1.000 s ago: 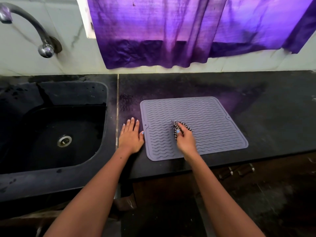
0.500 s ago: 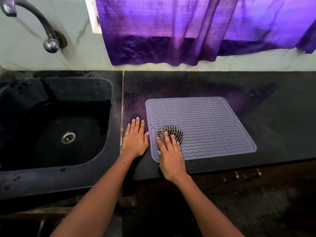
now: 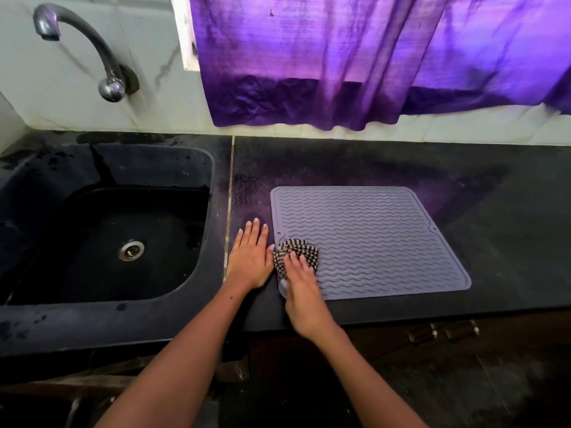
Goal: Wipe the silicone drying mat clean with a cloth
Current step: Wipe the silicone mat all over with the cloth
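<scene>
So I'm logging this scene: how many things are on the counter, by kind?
Mats: 1, grey mat
Cloths: 1, checked cloth on the mat's near-left corner
Hands: 2, left hand flat on the counter, right hand pressing the cloth
Total: 4

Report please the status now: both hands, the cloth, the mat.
Left hand flat on black counter, beside grey ribbed silicone mat. Right hand presses checked cloth on mat's near-left corner. Nothing in the way.
</scene>
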A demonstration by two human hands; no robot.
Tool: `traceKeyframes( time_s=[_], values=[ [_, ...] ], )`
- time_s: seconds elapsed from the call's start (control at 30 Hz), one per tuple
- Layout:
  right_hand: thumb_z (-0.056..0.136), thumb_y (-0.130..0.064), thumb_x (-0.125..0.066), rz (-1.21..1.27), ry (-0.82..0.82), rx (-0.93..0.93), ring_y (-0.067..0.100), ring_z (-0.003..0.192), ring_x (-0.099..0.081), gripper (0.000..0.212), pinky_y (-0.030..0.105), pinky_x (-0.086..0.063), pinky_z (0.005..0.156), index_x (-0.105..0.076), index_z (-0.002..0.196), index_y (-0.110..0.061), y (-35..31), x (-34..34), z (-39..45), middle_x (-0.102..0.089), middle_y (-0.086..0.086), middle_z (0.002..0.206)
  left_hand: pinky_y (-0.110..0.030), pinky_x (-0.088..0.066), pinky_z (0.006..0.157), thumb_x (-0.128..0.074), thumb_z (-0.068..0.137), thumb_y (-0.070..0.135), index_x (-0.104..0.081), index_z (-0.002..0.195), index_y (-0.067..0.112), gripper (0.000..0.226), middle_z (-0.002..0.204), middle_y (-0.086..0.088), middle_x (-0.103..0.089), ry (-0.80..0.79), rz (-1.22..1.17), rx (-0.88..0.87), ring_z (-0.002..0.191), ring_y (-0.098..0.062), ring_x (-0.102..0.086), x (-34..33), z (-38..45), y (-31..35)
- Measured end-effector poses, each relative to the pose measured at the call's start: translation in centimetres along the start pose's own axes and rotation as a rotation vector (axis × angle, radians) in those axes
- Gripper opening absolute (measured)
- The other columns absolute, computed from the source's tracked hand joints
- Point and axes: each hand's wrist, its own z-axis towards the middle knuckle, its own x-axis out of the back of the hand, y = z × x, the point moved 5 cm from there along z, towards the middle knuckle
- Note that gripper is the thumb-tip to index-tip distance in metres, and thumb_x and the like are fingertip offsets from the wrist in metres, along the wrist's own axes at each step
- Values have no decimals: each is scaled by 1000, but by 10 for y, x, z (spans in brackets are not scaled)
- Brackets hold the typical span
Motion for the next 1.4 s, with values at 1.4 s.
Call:
traceKeyframes(
  time_s=[1.4],
  values=[
    [100,-15,-33,-104,4,16,24,147,-2,53,31,-1,119,-15,150,-12,12,13,108,-10,7,158,-31,15,111,10,78,52,-5,149,22,79,158,-3,1,46,28,-20,145,-16,6,-1,2,2]
  ],
)
